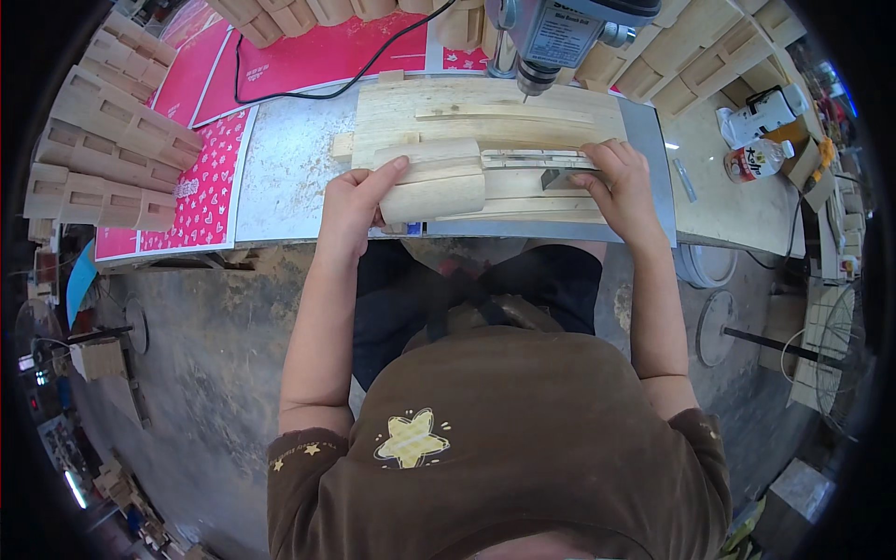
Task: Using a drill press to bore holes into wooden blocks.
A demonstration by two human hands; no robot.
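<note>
Wood piece (434, 193) — speckled bench (289, 168), stained floor (215, 345)

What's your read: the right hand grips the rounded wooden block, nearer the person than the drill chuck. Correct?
Not quite: the head view shows the left hand gripping the rounded wooden block; the right hand is at the right end of the thin strip. The block is nearer the person than the drill chuck.

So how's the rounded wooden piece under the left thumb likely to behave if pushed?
The rounded wooden piece should feel stiff, since its form shows no sag. Its curved upper face could make it rock if turned over. Its bare wood looks matt, so it probably won't be very slippery.
</note>
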